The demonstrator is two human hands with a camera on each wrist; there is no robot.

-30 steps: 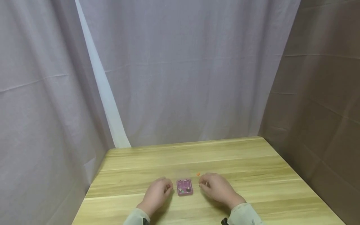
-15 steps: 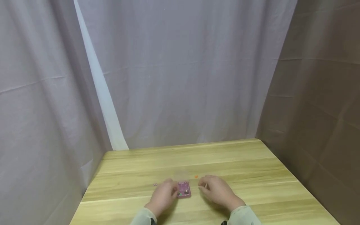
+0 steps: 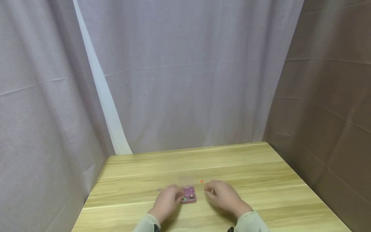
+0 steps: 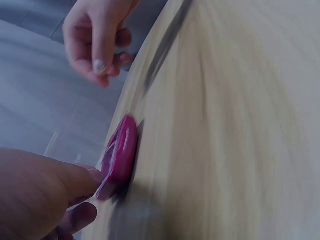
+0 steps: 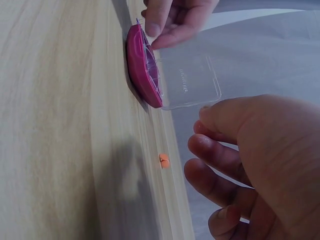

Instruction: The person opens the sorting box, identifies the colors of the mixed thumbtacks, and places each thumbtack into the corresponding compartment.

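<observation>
A small pink pill case (image 3: 189,195) stands on the table with its clear lid (image 5: 192,82) raised. Several small pieces, among them a green one (image 3: 185,199), lie inside. My left hand (image 3: 167,200) is at the case's left side. Its thumb and a finger reach to the rim, seen also in the left wrist view; whether they pinch a tiny piece is hidden. To the right of the case, my right hand (image 3: 223,195) rests above the table, fingers loosely curled, with nothing visible between thumb and fingertips in the right wrist view.
Two small orange pieces (image 5: 164,160) lie together on the wooden table (image 3: 139,170), beyond and right of the case. A pair of tiny purplish pieces (image 3: 159,189) sits left of my left hand. Grey curtains (image 3: 188,80) surround the table.
My left hand has moved right to the pill case, uncovering the purplish pieces on the table. The right hand has stayed nearly still. The head view has shifted slightly.
</observation>
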